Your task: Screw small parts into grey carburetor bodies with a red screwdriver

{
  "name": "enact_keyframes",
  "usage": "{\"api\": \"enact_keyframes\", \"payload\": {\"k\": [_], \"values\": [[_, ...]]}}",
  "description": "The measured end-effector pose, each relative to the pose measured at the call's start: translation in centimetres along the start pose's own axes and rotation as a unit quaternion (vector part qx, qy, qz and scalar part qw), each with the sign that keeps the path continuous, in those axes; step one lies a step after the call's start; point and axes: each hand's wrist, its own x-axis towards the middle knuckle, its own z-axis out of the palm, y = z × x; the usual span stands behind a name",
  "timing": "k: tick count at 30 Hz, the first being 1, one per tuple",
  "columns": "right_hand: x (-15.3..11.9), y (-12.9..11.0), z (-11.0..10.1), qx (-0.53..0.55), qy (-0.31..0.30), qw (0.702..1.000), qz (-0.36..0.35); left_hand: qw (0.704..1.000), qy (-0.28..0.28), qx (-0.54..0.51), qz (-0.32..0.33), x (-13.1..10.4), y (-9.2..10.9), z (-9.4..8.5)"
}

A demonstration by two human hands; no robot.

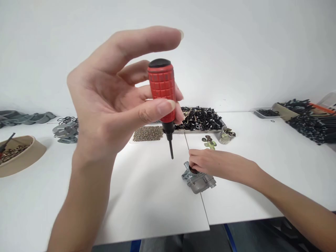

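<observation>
Raised close before the camera, my left hand [112,84] holds a small screwdriver [162,82] between the thumb and fingers. Its handle is red and ribbed with a black cap, and the thin dark shaft points down. The index finger is lifted off, above the cap. Lower on the table, my right hand [201,161] has its fingers closed at the round opening of a grey metal carburetor [201,182]. Something dark brown shows under those fingertips; whether they grip it or the rim is hidden. The screwdriver tip is apart from the carburetor.
Behind lie a tray of black clips [203,119] and a white tray of small brass pieces [148,133]. Loose flat discs [209,142] lie by a clear cup [226,135]. A beige bowl [28,157] stands left; black rubber parts [312,124] are piled right.
</observation>
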Motion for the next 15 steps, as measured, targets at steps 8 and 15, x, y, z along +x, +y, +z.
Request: {"api": "enact_keyframes", "payload": {"k": [8,15], "values": [[-0.8,-1.4,-0.7,-0.103,0.016,0.995,-0.008,0.999,0.019,0.025,-0.016,0.1,0.8,-0.3],[1.0,-4.3,1.2,-0.047,0.001,0.972,0.229,0.995,0.062,0.061,-0.042,0.0,1.7,0.3]]}}
